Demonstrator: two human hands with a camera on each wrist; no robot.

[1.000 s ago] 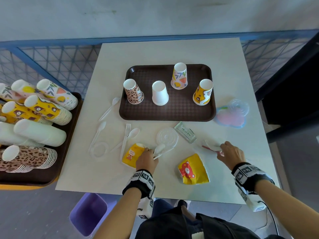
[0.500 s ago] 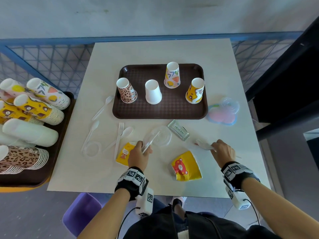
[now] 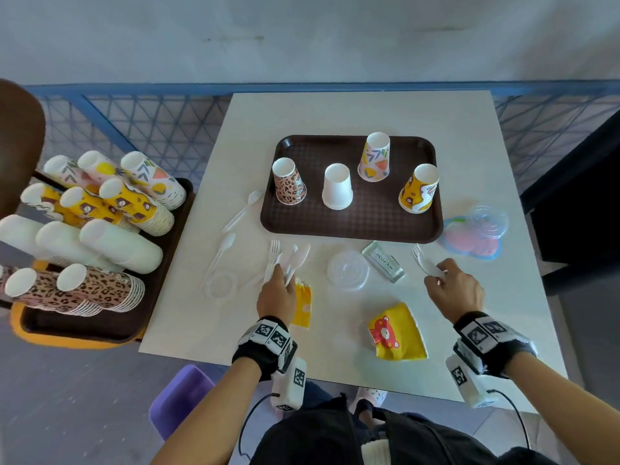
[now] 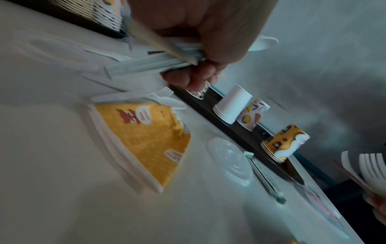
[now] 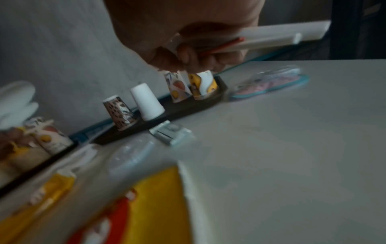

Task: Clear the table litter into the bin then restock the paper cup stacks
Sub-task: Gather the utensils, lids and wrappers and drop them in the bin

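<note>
My left hand (image 3: 280, 273) grips a bunch of white plastic spoons (image 3: 297, 260) over the table's near left, beside a lying fork (image 3: 273, 251). In the left wrist view its fingers (image 4: 194, 77) curl round the handles (image 4: 146, 64). A flattened yellow cup (image 3: 302, 305) lies just under that hand. My right hand (image 3: 436, 276) holds white forks (image 3: 423, 263) and a thin red stick (image 5: 225, 44) above the table's near right. A squashed bear cup (image 3: 396, 333), a clear lid (image 3: 347, 271) and a wrapper (image 3: 384, 261) lie between my hands.
A brown tray (image 3: 352, 228) carries short upside-down cup stacks. A fork (image 3: 243, 211), a spoon (image 3: 221, 250) and a clear ring lid (image 3: 219, 285) lie left of it. A pink plate (image 3: 469, 246) sits right. Long cup stacks (image 3: 100, 236) lie on a side tray. A purple bin (image 3: 181, 397) stands below.
My left hand picked up a spoon by the clear lid and moved left to the cutlery group, now holding a bunch. My right hand lifted the forks and red stick off the table.
</note>
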